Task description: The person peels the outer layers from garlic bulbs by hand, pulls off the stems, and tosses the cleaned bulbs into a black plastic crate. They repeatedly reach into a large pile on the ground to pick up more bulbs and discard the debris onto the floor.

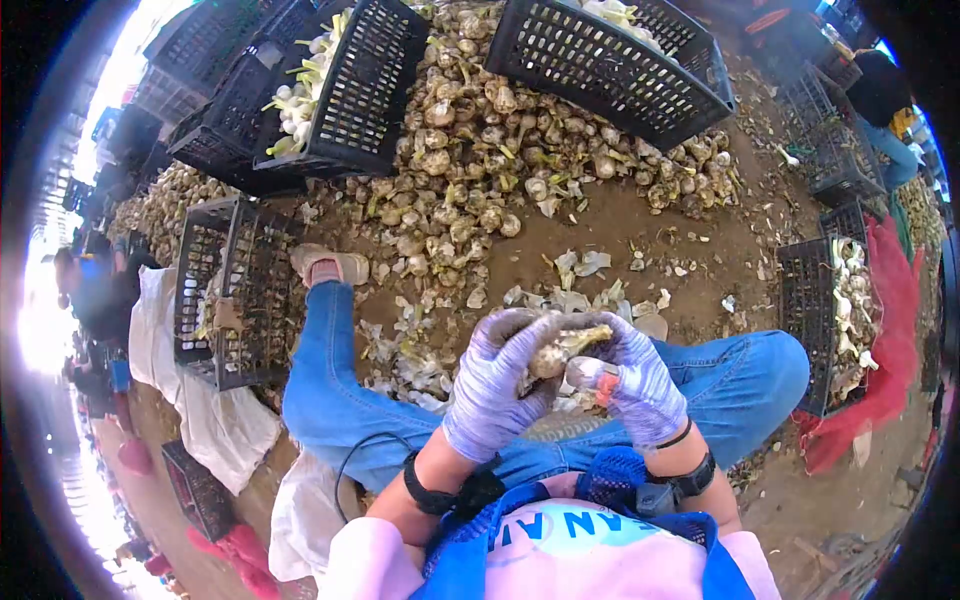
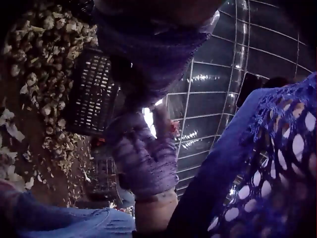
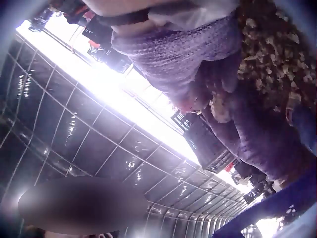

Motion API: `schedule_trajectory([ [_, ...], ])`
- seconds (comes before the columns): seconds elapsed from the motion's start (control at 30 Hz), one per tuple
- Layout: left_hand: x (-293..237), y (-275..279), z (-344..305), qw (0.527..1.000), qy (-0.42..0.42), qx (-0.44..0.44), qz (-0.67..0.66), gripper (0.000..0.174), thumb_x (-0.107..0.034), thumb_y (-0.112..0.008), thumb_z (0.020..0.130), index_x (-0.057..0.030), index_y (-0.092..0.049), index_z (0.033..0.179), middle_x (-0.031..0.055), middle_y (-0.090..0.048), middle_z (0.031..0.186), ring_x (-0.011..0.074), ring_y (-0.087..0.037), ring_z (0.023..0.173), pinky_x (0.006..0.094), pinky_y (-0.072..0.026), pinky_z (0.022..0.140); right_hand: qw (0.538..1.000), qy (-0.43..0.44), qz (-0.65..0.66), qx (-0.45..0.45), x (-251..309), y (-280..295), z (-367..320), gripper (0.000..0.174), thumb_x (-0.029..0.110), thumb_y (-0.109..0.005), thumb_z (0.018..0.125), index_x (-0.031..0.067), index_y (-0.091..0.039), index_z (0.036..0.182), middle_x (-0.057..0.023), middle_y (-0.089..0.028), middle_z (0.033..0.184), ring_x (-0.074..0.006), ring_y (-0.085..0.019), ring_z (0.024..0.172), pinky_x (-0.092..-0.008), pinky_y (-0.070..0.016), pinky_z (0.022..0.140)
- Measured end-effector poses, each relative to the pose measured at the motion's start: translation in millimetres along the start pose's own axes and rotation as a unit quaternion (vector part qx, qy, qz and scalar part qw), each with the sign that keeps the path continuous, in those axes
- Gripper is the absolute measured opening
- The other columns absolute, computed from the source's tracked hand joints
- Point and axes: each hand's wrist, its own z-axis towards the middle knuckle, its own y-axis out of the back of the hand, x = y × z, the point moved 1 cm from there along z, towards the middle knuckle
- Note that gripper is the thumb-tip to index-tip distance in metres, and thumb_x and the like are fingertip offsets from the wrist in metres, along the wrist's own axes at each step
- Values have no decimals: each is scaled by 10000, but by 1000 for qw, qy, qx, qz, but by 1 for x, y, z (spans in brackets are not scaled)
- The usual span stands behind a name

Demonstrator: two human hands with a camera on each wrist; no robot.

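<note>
In front of my lap, a garlic bulb with a short pale stem sits between my two gloved hands. My left hand, in a purple-and-white knit glove, grips the bulb from the left with fingers curled round it. My right hand, gloved alike, holds the bulb's stem side, its fingers bent over the far side and its thumb near the stem. An orange band goes round that thumb. In the right wrist view, part of the garlic bulb shows between the gloves; the left wrist view hides it behind the hand.
A heap of garlic bulbs spreads ahead, with peeled skins between my legs. Black crates with trimmed garlic stand at the far left, another crate far ahead. A garlic-filled crate is at right, a mostly bare crate at left.
</note>
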Motion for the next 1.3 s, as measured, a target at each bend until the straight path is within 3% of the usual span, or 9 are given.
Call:
schedule_trajectory([
  [0.2,0,-5,-6,999,-33,8,10,591,-50,-706,612,-104,-501,1164,114,-520,1038,280,-523,983,363,-439,839,996,-51,-59,-39,3,1,0,308,63,-623,764,28,-543,1059,-37,-606,907,-100,-573,806,-230,-475,703],
  [0.27,0,-13,-9,875,189,-17,-446,618,-111,-719,647,-73,-445,1200,99,-518,1053,239,-522,1000,358,-446,837,998,-7,-64,-19,-5,8,-3,310,58,-623,764,30,-542,1062,-34,-603,915,-94,-568,808,-229,-471,710],
  [0.4,14,-11,-11,699,338,93,-624,606,-393,-594,801,-40,-373,1241,76,-554,1003,135,-559,826,251,-478,681,999,21,-26,22,-8,17,-4,309,53,-615,768,33,-538,1066,-26,-598,936,-85,-555,824,-231,-458,736],
  [0.67,14,-38,-9,927,247,-21,-282,500,-434,-431,892,-35,-432,1193,54,-518,1023,122,-498,925,253,-413,812,941,140,-307,-33,-25,18,-2,290,107,-549,800,5,-510,1068,-103,-549,1025,-228,-539,936,-307,-428,819],
  [0.8,15,-20,-1,787,356,-21,-504,360,-342,-442,913,-52,-470,1124,22,-552,889,77,-527,751,213,-453,648,984,-60,167,34,-20,16,0,332,188,-554,823,18,-509,1105,-82,-559,1060,-152,-565,827,-247,-467,696],
  [0.87,15,-28,3,902,212,-34,-376,380,-370,-449,906,-57,-470,1121,10,-552,815,64,-509,615,205,-450,554,993,-35,90,67,-23,16,-4,367,216,-544,829,20,-490,1135,-65,-569,1057,-113,-571,838,-213,-471,670],
  [1.07,2,-17,2,856,285,-96,-419,558,-494,-443,869,-51,-430,1207,46,-549,937,75,-523,748,211,-451,521,981,140,-134,-26,-7,9,-5,336,155,-532,786,-13,-489,1073,-123,-588,970,-233,-582,837,-322,-464,743],
  [1.2,0,-13,1,874,258,28,-412,609,-441,-533,842,-33,-373,1266,74,-491,1113,88,-530,828,207,-465,638,803,319,-497,-76,5,10,-5,283,65,-553,749,-49,-508,1004,-220,-553,911,-374,-560,824,-370,-463,743],
  [1.3,-1,-18,7,905,229,11,-359,689,-506,-573,789,-19,-400,1244,53,-528,1058,128,-520,925,244,-459,730,808,303,-503,-59,7,5,-5,308,85,-580,745,-55,-503,1009,-214,-555,925,-356,-569,815,-382,-467,728],
])
